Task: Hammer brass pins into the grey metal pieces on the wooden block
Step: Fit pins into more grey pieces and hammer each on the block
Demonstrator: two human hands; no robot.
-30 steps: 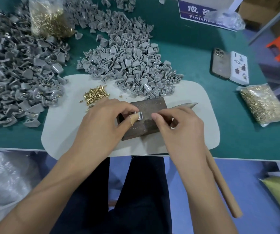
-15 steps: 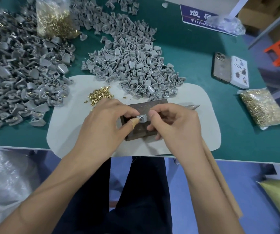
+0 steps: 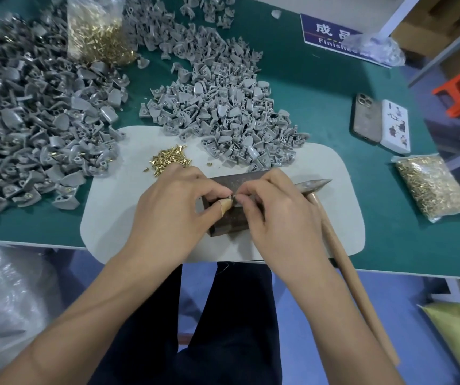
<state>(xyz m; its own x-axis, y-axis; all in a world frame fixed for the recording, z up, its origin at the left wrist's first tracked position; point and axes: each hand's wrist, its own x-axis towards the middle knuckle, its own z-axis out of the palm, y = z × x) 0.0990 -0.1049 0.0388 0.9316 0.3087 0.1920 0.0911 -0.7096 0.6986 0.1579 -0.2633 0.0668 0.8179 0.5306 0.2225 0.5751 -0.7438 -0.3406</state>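
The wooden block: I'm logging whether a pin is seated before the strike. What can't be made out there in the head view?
- Grey piece: mostly covered by fingertips of left hand and right hand.
- Brass pin: too small, hidden between the fingertips.
- Wooden block: middle covered by both hands.
- Hammer: partly under the right hand.

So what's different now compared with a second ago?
The right hand slid left along the wooden block until its fingertips met the left hand at the small grey piece, which both now pinch. The left hand, the hammer and the piles stayed put.
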